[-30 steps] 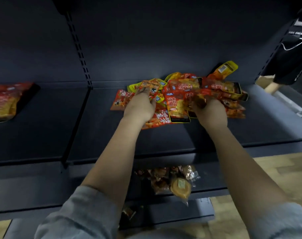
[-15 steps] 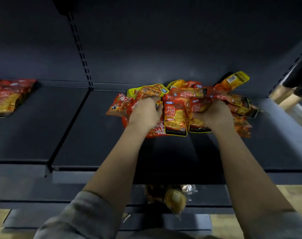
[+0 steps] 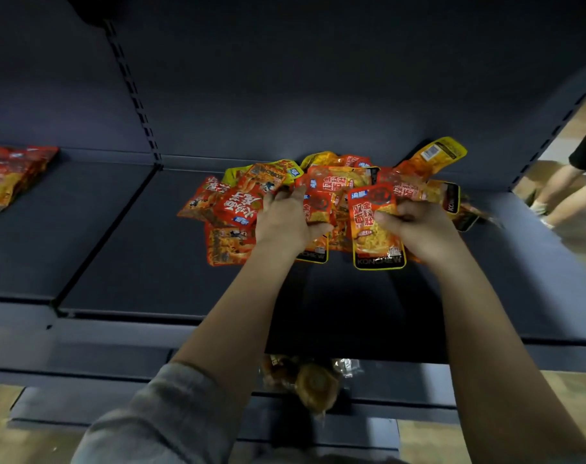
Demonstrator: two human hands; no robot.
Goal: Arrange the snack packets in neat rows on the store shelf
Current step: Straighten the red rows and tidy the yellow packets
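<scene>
Both hands, left hand (image 3: pixel 286 217) and right hand (image 3: pixel 415 226), gripping snack packets (image 3: pixel 335 182), fingertips hidden

Shelf bay, surfaces as I read them.
Snack packets (image 3: pixel 377 226): glossy printed plastic film, crinkled. Shelf (image 3: pixel 144 249): matt dark painted metal, smooth; slotted upright (image 3: pixel 131 92) likewise. Sleeve (image 3: pixel 157 413): grey woven cloth. Floor (image 3: pixel 428 440): pale wood-look.

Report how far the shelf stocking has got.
Done: little. No neat row shows around the jumbled pile of snack packets on the dark shelf. A separate group of packets lies far left.
In hand: the right hand pinches an upright red-and-yellow packet; the left hand grips another packet beside it.
Left: nearly the whole pile needs lining up.
</scene>
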